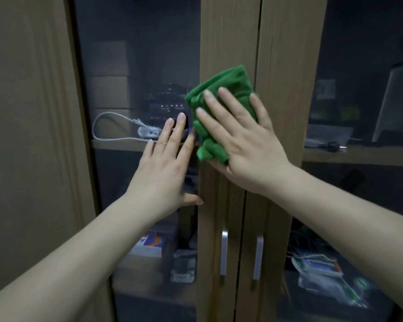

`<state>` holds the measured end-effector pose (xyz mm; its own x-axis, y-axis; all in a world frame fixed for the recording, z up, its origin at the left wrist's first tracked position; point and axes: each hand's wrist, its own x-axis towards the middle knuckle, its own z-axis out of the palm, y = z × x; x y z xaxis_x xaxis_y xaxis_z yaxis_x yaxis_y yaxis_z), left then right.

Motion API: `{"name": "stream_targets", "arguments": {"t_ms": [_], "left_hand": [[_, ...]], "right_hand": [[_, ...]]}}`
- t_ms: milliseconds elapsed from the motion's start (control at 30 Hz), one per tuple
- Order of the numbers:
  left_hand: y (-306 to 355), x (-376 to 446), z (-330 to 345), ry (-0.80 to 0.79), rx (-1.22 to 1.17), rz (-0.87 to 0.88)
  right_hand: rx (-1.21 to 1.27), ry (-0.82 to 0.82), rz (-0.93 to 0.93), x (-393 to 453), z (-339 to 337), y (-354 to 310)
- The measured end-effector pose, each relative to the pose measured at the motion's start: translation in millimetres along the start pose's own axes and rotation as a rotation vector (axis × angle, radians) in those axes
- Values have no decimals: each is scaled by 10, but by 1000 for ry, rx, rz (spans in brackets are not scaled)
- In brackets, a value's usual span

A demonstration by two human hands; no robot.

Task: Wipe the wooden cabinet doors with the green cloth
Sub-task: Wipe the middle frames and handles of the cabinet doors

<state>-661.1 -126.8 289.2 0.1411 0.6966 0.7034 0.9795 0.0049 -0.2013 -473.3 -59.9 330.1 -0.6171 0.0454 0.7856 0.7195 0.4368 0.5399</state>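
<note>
Right hand: the right hand [240, 145] is laid flat on the green cloth [219, 98]. Its fingers are straight and spread out. Nothing is gripped; the cloth is only pressed against the wood by the palm and fingers.

Green cloth: it is bunched and folded. It is held against the wooden strip of the left cabinet door [228, 38], near the thin gap where the two doors meet. Its top and left side can be seen past the fingers. Its right edge reaches the gap.

Left hand: the left hand [165, 168] is held open and flat, with the fingers straight and pointed up. It is placed on the glass pane [135, 66] of the left door, just beside the wooden strip. The thumb is stretched out to the right and its tip is at the edge of the wood. Nothing is held in this hand.

Right cabinet door: the right cabinet door [291, 43] is shut next to the left one. It is not touched by either hand.

Handles: two silver handles [223, 252] are fixed upright lower down, one on each door, well below the cloth.

Behind the glass: brown boxes [109, 89] are stacked on a shelf [116, 144]. A white cable [107, 126] is looped beside them. A dark device with small lights [170, 101] is seen next to the boxes. Lower down, a white and orange box [149, 245] is seen. Behind the right glass, bags and wires [319, 268] are piled, but they are too dim to be made out well.
</note>
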Motion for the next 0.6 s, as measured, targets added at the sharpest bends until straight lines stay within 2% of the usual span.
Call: {"name": "stream_targets", "arguments": {"t_ms": [200,333,400,500,600], "left_hand": [[-27,-9,34,48,-46,11],[-30,-26,35,38,-5,3],[-19,-34,3,27,15,12],[26,-55,-31,1,34,-7],[95,-149,9,-45,5,-31]], "right_hand": [[-13,-109,-252,-520,170,-205],[20,-273,-625,-734,97,6],[74,-345,-738,-674,12,214],[86,-289,-694,-498,-106,486],[39,-91,-389,-334,-163,572]]}}
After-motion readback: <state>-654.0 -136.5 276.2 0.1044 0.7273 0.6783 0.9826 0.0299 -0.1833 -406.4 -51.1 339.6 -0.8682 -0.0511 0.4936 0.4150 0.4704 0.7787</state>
